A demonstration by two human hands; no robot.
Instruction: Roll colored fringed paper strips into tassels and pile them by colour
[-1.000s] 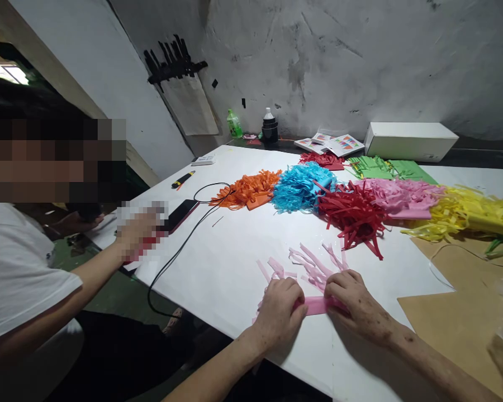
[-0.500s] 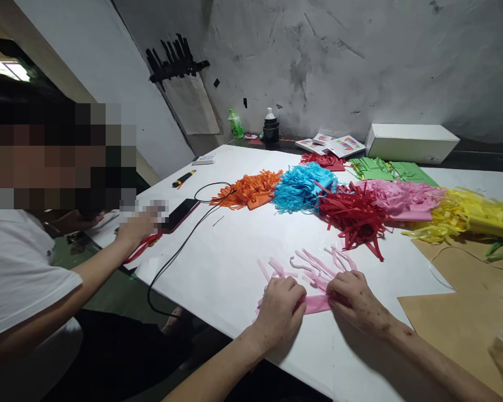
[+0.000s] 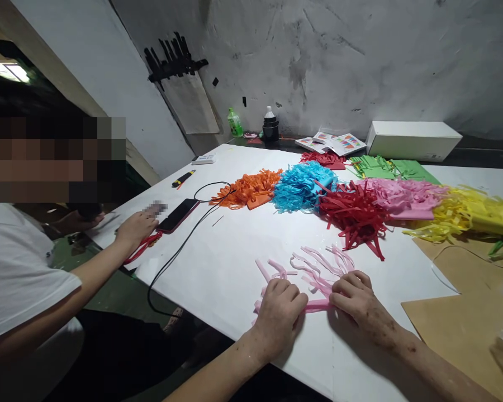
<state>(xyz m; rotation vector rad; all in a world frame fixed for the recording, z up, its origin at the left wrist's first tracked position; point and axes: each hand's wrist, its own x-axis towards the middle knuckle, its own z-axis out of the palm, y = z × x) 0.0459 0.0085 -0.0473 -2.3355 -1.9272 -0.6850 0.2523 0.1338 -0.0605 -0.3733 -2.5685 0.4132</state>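
A pink fringed strip (image 3: 317, 305) lies near the table's front edge, its loose strands fanned out toward the back. My left hand (image 3: 280, 312) grips its band on the left, fingers curled around it. Just to the right, my right hand (image 3: 358, 304) pinches the same band with fingers bent. A short stretch of the band shows between both hands. Behind them are fringed bundles: orange (image 3: 255, 190), blue (image 3: 304, 187), dark red (image 3: 354, 215), pink (image 3: 406, 198) and yellow (image 3: 478, 215).
At the left, a person in a white shirt (image 3: 25, 268) rests a hand (image 3: 136, 229) by a phone (image 3: 178, 215). A black cable (image 3: 174, 257) curves over the white table (image 3: 218, 268). A white box (image 3: 413, 140) stands at the back; brown board (image 3: 465, 312) lies right.
The pink band between my hands looks narrower, and its strands have shifted slightly. My right hand has moved a little to the right. The other person's head is slightly lower and further left.
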